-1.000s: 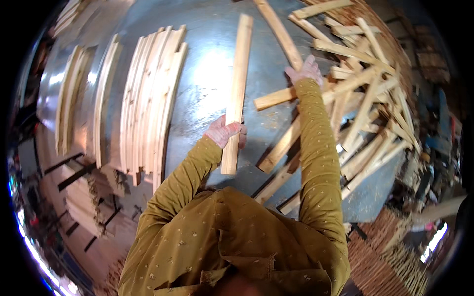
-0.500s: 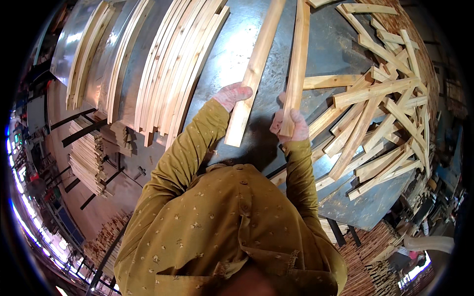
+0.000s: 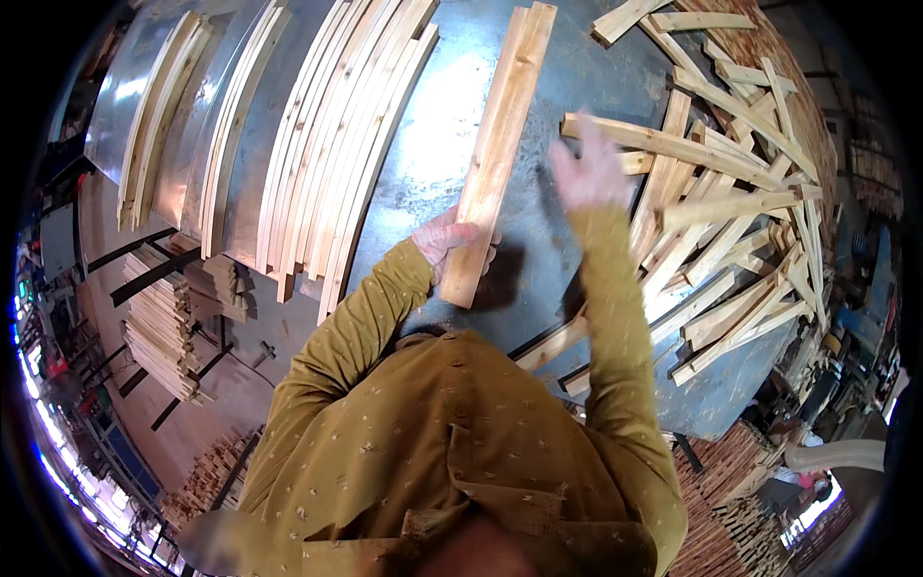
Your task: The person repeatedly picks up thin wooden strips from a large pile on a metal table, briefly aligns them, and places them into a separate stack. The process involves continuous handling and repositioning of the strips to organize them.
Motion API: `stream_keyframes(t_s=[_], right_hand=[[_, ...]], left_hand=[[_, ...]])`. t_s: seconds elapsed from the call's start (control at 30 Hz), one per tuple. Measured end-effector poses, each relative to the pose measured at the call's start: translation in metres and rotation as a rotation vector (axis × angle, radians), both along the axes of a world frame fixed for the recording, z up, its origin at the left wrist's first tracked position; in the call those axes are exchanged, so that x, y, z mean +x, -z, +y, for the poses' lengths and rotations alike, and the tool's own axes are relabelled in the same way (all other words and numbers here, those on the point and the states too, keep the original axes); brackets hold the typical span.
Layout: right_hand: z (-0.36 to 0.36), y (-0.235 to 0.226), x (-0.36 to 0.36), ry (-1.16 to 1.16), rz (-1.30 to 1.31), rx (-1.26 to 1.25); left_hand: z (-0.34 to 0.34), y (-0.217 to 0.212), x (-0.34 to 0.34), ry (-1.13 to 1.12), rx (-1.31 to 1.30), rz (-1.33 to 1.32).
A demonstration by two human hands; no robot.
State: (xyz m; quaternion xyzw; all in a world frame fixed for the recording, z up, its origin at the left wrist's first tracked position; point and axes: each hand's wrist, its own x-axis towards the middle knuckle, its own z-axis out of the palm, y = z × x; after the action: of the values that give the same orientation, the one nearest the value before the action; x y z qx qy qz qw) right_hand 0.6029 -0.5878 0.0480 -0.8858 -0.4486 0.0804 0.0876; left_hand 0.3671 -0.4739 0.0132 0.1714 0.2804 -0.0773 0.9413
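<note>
Head view: on the grey metal table (image 3: 452, 154) the left hand (image 3: 444, 240) grips the near end of two flat wooden slats (image 3: 500, 144) laid side by side, fingers curled around their left edge and thumb lying on top. The pair runs away from the person toward the far edge of the table, almost straight.

The right hand (image 3: 591, 173) hangs in the air above the table with the fingers spread and nothing in it; it is blurred. It sits just beside the loose heap of slats (image 3: 731, 221) on the right, where the pieces cross one another at all angles, too many and too tangled to count surely.

To the left of the held pair lies a tidy row of slats (image 3: 336, 144) set edge to edge, roughly ten. Further left lie two smaller bundles (image 3: 187, 135), a few slats each. Below the table's left edge a stack of cut boards (image 3: 163, 327) stands on the floor.
</note>
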Motion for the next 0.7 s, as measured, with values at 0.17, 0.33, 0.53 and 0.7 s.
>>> stream_keyframes(t_s=[0.17,0.33,0.53,0.7], right_hand=[[0.016,-0.005,0.109,-0.009,0.011,-0.669],[0.035,-0.082,0.09,-0.308,-0.206,-0.277],[0.066,-0.018,-0.002,-0.888,-0.235,0.467],[0.043,-0.021,-0.038,-1.055,0.251,0.401]], left_hand=[[0.011,-0.015,0.007,-0.002,0.012,0.014],[0.007,0.028,-0.01,0.026,0.539,-0.012],[0.015,-0.02,0.007,-0.114,-0.079,0.07],[0.021,0.05,-0.004,0.072,0.314,-0.312]])
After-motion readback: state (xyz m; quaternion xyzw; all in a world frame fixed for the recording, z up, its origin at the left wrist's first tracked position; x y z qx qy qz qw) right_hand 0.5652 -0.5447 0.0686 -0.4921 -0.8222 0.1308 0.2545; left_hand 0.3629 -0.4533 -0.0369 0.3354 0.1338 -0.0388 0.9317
